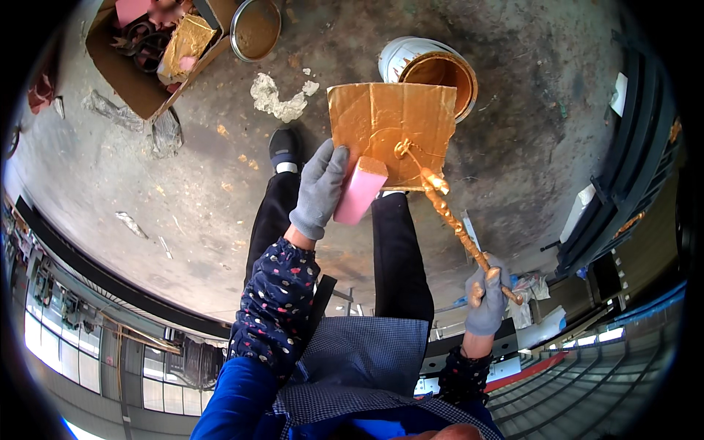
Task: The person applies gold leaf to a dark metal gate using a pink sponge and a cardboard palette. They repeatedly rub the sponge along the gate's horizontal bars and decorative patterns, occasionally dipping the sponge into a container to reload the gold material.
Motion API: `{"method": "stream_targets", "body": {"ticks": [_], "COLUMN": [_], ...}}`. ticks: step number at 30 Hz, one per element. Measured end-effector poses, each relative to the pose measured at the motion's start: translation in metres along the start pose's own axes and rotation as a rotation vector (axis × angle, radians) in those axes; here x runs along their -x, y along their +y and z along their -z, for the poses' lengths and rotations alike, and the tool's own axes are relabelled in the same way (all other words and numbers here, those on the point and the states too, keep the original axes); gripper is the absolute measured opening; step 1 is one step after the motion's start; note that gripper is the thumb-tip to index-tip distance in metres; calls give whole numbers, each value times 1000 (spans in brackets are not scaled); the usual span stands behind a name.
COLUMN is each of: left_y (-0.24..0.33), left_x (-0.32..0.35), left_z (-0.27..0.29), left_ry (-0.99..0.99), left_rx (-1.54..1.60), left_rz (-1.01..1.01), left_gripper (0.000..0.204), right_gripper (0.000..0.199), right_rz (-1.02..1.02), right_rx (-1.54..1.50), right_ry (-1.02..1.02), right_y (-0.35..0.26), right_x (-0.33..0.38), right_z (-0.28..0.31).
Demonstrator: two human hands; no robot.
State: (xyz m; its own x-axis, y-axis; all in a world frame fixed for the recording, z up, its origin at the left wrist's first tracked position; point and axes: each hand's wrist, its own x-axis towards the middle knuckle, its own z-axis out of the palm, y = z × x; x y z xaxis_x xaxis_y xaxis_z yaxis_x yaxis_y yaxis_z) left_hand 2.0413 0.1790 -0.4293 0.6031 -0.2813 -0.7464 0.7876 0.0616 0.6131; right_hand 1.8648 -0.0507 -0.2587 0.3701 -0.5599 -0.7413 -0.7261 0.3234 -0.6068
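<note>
the block sits just right of the left hand, against its thumb side, and well to the left of the right hand. its far end, coated gold, overlaps the lower left part of the cardboard, a gold-smeared sheet; its near end, plain pink, points back toward the person. the left hand, in a grey glove, has its fingers bent in beside the sheet's left edge; whether it grips the block, the sheet or both is hard to make out.

the right hand, also gloved (gold smears mark its fingers), is closed around the stick near the lower end, a short stub poking out past the grip. the stick, lumpy and gold, slants up and leftward from that hand to a bulge over the cardboard's lower right; from there a thin strand runs on to a gold knot over the sheet. the knot lies between the 2 hands, nearer the left.

past the cardboard's upper right is a white bucket, gold inside, part of it hidden by the sheet. farther left, a round lid lies beside a box with pink scraps in it. 1 dark shoe shows beside the left hand.
</note>
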Motion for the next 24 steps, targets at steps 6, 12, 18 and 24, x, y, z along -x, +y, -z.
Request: {"method": "stream_targets", "body": {"ticks": [6, 12, 18, 24], "left_y": [-6, -7, 7, 3], "left_x": [-6, -9, -9, -12], "left_z": [5, 26, 19, 20], "left_ry": [22, 127, 154, 139], "left_rx": [179, 146, 151, 106], "left_rz": [17, -7, -25, -17], "left_gripper": [35, 34, 37, 31], "right_gripper": [34, 21, 22, 24], "right_rz": [-8, 76, 450, 333], "right_rx": [-250, 71, 1048, 721], "right_ry": [64, 203, 212, 214], "right_y": [13, 35, 50, 78], "right_x": [-42, -193, -293, -289], "right_z": [9, -53, -114, -82]}}
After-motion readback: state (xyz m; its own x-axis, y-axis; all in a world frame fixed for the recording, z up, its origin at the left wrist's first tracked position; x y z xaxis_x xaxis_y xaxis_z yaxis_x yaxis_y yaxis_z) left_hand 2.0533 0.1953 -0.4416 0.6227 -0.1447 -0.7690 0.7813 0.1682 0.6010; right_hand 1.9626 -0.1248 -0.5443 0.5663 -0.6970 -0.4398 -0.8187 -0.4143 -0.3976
